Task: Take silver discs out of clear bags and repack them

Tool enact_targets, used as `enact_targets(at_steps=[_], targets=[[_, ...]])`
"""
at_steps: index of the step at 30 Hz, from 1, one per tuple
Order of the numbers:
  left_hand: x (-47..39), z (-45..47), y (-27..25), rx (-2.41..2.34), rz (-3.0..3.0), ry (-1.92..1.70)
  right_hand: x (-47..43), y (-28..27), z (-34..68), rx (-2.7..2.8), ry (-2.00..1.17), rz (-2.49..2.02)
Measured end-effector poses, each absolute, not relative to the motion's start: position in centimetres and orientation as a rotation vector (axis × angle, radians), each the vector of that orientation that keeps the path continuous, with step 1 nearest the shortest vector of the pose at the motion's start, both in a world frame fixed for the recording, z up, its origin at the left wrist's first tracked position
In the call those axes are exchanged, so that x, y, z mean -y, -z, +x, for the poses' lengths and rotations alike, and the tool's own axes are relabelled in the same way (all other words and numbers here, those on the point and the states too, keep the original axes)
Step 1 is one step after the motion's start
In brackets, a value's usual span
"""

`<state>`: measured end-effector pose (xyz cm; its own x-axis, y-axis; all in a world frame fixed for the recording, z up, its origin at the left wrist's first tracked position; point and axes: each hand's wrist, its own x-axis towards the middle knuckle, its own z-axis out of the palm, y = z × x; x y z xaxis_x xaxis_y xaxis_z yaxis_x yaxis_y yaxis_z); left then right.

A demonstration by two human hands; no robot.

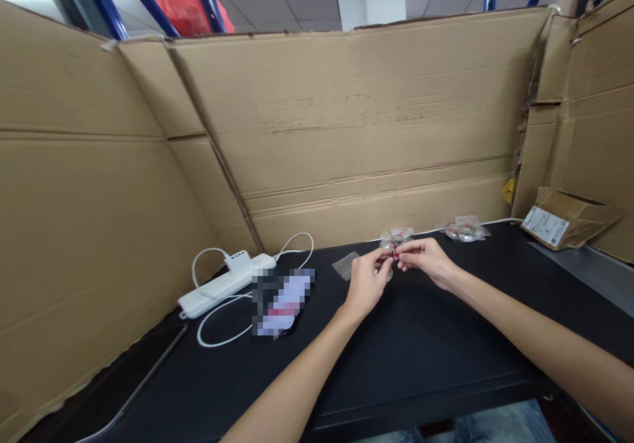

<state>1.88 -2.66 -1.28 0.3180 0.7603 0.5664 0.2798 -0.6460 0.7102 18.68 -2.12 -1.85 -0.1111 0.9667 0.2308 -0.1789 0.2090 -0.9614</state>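
Observation:
My left hand (369,276) and my right hand (426,258) meet over the black table (411,344), fingertips pinched together. Between them is a small red piece (395,254), too small to name; both hands grip at it. A round, shiny, clear-looking item shows partly under my left fingers, mostly hidden. Just behind the hands lie small clear plastic bags (396,234) with shiny and red contents. Left of my left hand, a flat clear plastic bag (345,266) rests on the table.
More filled clear bags (464,229) lie at the back right, near an opened cardboard box (569,218). At left are a white power strip (228,284) with cables and a pixelated phone-like object (284,302). Cardboard walls (356,119) enclose the table.

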Motion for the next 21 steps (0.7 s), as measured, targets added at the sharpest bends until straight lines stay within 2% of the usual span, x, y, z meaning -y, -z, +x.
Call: enact_targets(at_steps=[5,13,21], targets=[[2.4,2.0,1.7,-0.909,2.049,-1.289,1.5,2.5,18.5,1.445,-0.990,-0.914],[2.2,2.3,2.2,-0.907,1.856,-1.251,1.9,2.2,18.7,1.640,-0.821,-0.977],[1.3,2.1,2.4,-0.848,1.726,-1.244,2.5,2.1,18.6,1.734,-0.906,-0.929]])
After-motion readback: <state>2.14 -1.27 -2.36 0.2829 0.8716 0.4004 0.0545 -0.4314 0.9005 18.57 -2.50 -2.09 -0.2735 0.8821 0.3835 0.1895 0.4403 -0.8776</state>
